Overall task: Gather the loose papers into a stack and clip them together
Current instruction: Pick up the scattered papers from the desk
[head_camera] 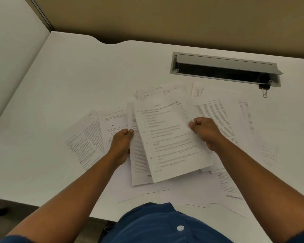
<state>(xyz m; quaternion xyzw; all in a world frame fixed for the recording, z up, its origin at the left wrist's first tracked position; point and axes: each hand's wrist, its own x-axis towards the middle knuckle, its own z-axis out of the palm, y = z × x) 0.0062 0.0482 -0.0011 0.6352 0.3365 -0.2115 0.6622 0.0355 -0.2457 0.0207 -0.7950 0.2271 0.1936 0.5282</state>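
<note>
Desk, white, was observed bearing printed loose papers fanned out on the near side of the cable hatch. A small stack was held nearer than the hatch, above the spread sheets; its left edge was gripped by the left hand, its right edge by the right hand. A black binder clip was noted touching the hatch's near right corner.

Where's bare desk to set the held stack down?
Bare desk lies left and far-left of the loose papers, up to the side panel, and between the papers and the cable tray. Centre and right are crowded with sheets; the binder clip sits by the tray's right end.
</note>
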